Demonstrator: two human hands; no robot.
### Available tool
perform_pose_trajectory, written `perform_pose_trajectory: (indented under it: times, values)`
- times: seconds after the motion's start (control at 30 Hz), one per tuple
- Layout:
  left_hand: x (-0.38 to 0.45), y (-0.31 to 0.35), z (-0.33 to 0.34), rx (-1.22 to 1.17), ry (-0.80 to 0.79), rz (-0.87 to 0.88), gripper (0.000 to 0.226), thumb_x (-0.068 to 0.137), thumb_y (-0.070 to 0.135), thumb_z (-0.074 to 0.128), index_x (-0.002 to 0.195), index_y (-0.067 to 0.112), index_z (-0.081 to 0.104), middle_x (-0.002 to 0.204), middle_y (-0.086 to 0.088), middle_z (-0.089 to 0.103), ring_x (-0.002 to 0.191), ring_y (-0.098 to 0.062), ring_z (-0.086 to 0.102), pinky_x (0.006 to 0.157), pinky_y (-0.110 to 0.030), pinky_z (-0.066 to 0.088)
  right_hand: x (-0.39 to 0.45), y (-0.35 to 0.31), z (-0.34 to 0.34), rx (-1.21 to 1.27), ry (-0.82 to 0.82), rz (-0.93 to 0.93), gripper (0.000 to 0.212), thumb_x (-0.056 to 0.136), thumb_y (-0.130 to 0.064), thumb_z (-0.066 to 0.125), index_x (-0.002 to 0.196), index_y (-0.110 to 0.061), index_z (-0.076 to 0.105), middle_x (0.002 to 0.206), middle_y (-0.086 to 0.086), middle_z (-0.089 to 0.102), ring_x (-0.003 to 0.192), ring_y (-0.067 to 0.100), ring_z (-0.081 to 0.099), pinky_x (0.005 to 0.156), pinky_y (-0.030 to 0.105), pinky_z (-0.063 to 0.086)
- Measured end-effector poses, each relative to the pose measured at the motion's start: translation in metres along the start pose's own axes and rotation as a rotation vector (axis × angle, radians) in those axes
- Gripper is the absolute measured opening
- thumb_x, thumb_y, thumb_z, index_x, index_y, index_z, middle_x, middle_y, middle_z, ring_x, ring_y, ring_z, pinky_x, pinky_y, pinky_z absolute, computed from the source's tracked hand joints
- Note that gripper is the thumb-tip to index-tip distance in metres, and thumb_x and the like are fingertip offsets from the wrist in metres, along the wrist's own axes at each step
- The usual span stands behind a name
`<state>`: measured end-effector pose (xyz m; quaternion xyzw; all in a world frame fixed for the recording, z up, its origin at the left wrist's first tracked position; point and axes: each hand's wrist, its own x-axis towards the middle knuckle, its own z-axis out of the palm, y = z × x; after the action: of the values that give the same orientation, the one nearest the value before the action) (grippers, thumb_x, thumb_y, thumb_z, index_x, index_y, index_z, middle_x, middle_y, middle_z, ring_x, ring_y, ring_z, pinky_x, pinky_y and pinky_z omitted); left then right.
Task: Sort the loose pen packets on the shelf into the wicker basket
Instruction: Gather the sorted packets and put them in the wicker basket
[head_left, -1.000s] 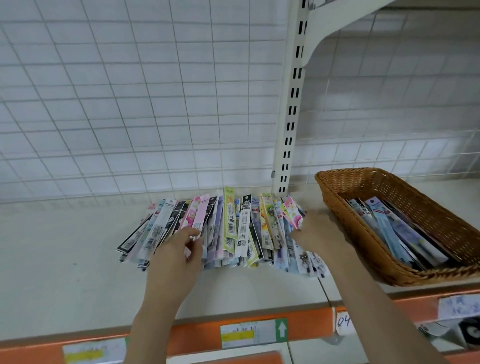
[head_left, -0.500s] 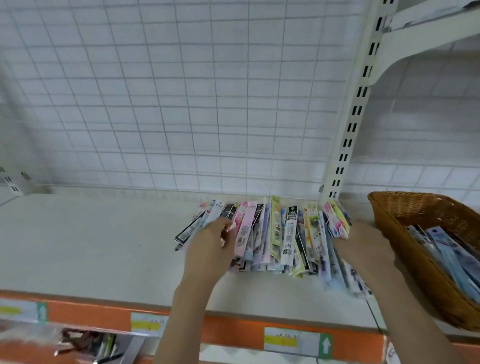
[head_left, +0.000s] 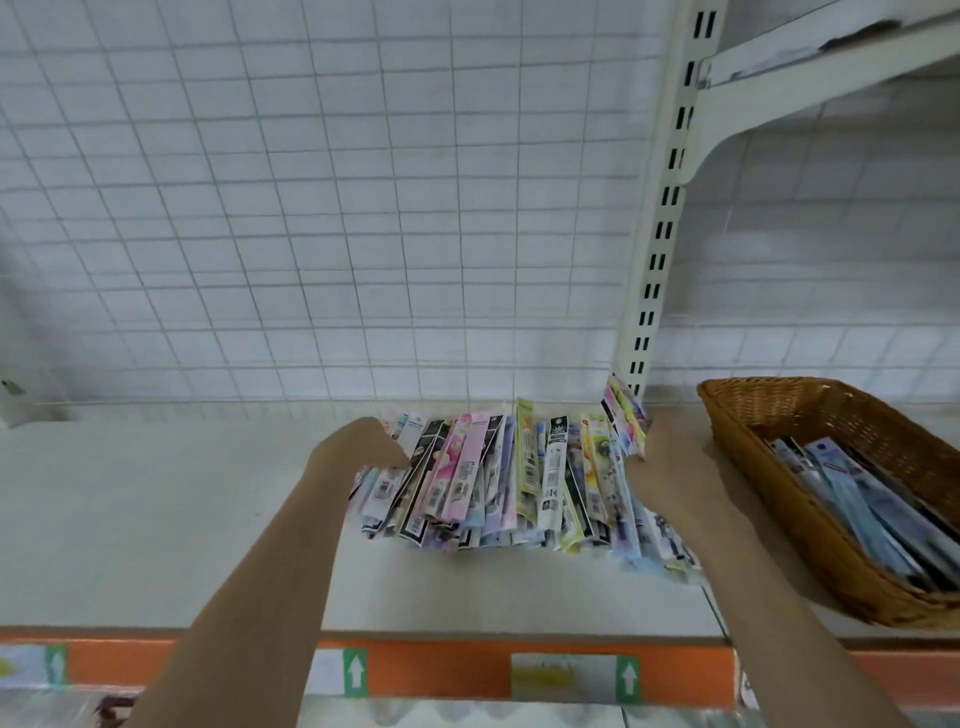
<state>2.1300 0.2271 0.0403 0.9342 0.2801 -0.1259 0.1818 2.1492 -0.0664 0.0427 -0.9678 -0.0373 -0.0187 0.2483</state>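
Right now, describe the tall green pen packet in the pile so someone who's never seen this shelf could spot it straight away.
Start at the wicker basket on the right of the white shelf, then look left to the fanned pile of pen packets between the two hands. Near the pile's middle lies the lime-green packet; its top pokes farther back than its neighbours, beside a black-and-white one.

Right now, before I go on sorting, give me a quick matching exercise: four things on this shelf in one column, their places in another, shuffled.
Things:
1. left hand
2. right hand
3. wicker basket
4. blue packets

Places:
A. far right of the shelf
B. at the left end of the loose pile
C. inside the basket
D. at the right end of the loose pile, beside the basket

Pairs: 1-B, 2-D, 3-A, 4-C
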Motion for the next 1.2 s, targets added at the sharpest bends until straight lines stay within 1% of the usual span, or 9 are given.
perform_pose_trajectory:
  times: [0.17,0.3,0.4,0.53,0.6,0.77,0.9,1.0,1.2]
  values:
    - [-0.002,0.011,-0.002,0.101,-0.014,0.001,0.023,0.08,0.017,0.063,0.098,0.006,0.053,0.091,-0.007,0.054,0.085,-0.025,0.053,0.074,-0.03,0.045,-0.001,0.002,0.003,0.082,-0.046,-0.023,0.034,0.093,-0.013,0.045,0.126,-0.006,0.036,0.09,0.004,0.047,0.069,0.015,0.047,0.056,0.026,0.037]
    - [0.003,0.014,0.015,0.088,0.029,-0.013,0.039,0.081,0.015,0.053,0.118,0.0,0.053,0.105,-0.013,0.06,0.103,-0.025,0.06,0.086,-0.032,0.049,-0.006,0.002,0.007,0.097,-0.001,-0.018,0.037,0.094,-0.013,0.044,0.129,-0.009,0.035,0.09,0.004,0.049,0.074,0.017,0.054,0.064,0.033,0.051]
    - [0.005,0.014,0.022,0.024,0.055,-0.021,0.032,0.078,0.019,0.05,0.106,0.005,0.053,0.089,-0.007,0.055,0.101,-0.026,0.059,0.084,-0.031,0.047,-0.009,0.001,0.008,0.079,0.027,-0.016,0.034,0.095,-0.015,0.043,0.127,-0.009,0.035,0.087,0.003,0.048,0.072,0.017,0.053,0.064,0.032,0.051]
    - [0.01,0.013,0.029,-0.043,0.064,-0.062,0.049,0.078,0.027,0.049,0.123,0.008,0.049,0.123,-0.012,0.054,0.114,-0.029,0.052,0.095,-0.035,0.044,-0.011,0.0,0.008,0.094,0.049,-0.012,0.029,0.095,-0.015,0.044,0.123,-0.01,0.036,0.086,0.003,0.049,0.074,0.019,0.056,0.07,0.037,0.055]
    - [0.011,0.013,0.036,-0.037,0.123,-0.106,0.057,0.08,0.036,0.052,0.129,0.008,0.044,0.129,-0.014,0.049,0.119,-0.031,0.046,0.097,-0.038,0.04,-0.013,0.0,0.009,0.098,0.068,-0.028,0.03,0.095,-0.016,0.043,0.124,-0.009,0.036,0.088,0.004,0.051,0.077,0.02,0.058,0.072,0.039,0.056]
    - [0.013,0.011,0.054,-0.222,0.269,-0.135,0.054,0.077,0.047,0.06,0.11,0.004,0.055,0.112,-0.015,0.058,0.107,-0.034,0.053,0.089,-0.039,0.044,-0.017,0.005,0.014,0.113,0.106,-0.071,0.023,0.094,-0.015,0.045,0.115,-0.009,0.038,0.085,0.007,0.06,0.075,0.025,0.062,0.065,0.039,0.054]
    - [0.01,0.009,0.055,-0.314,0.297,-0.066,0.04,0.078,0.043,0.067,0.076,0.007,0.048,0.08,-0.007,0.057,0.083,-0.03,0.057,0.067,-0.031,0.043,-0.017,0.007,0.018,0.112,0.135,-0.097,0.018,0.094,-0.015,0.046,0.109,-0.012,0.037,0.085,0.007,0.061,0.069,0.023,0.06,0.054,0.034,0.048]
    - [0.006,0.008,0.054,-0.328,0.315,-0.036,0.037,0.08,0.038,0.067,0.08,0.007,0.048,0.083,-0.009,0.058,0.075,-0.028,0.053,0.064,-0.03,0.042,-0.016,0.007,0.02,0.097,0.152,-0.111,0.018,0.094,-0.016,0.046,0.108,-0.011,0.037,0.081,0.007,0.058,0.065,0.022,0.058,0.05,0.03,0.043]
    - [-0.004,0.006,0.053,-0.311,0.394,0.02,0.026,0.085,0.022,0.055,0.103,0.003,0.056,0.094,-0.012,0.062,0.081,-0.03,0.054,0.067,-0.03,0.04,-0.013,0.007,0.018,0.117,0.15,-0.077,0.015,0.094,-0.016,0.046,0.101,-0.015,0.033,0.082,0.008,0.058,0.064,0.024,0.055,0.052,0.031,0.042]
